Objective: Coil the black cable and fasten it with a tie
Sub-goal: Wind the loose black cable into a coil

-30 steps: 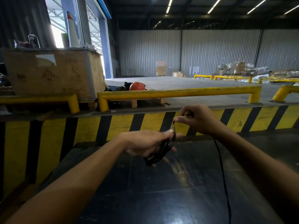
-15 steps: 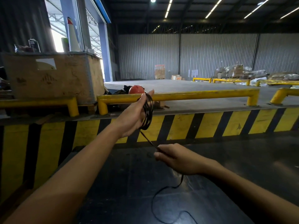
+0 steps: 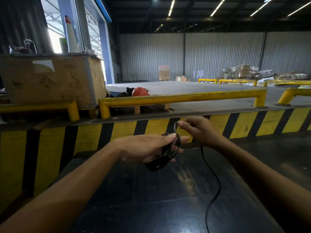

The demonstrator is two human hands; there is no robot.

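Observation:
A bundle of black cable loops (image 3: 160, 161) is wound around the fingers of my left hand (image 3: 144, 148), which is held palm sideways at the centre of the view. My right hand (image 3: 196, 130) sits just to the right and slightly higher, pinching the cable strand where it rises off the coil. The loose tail of the cable (image 3: 214, 187) hangs from under my right hand and trails down over the dark surface toward the bottom edge. No tie is visible.
A dark glossy work surface (image 3: 151, 199) lies below my arms. Behind it runs a yellow-and-black striped wall (image 3: 117, 132) with a yellow guard rail (image 3: 181, 97). A large wooden crate (image 3: 50, 79) stands at the left, an orange helmet (image 3: 139, 91) beside it.
My left hand with the coil has dropped from raised to level. My right hand has swung up from below to beside the coil, laying another turn of cable.

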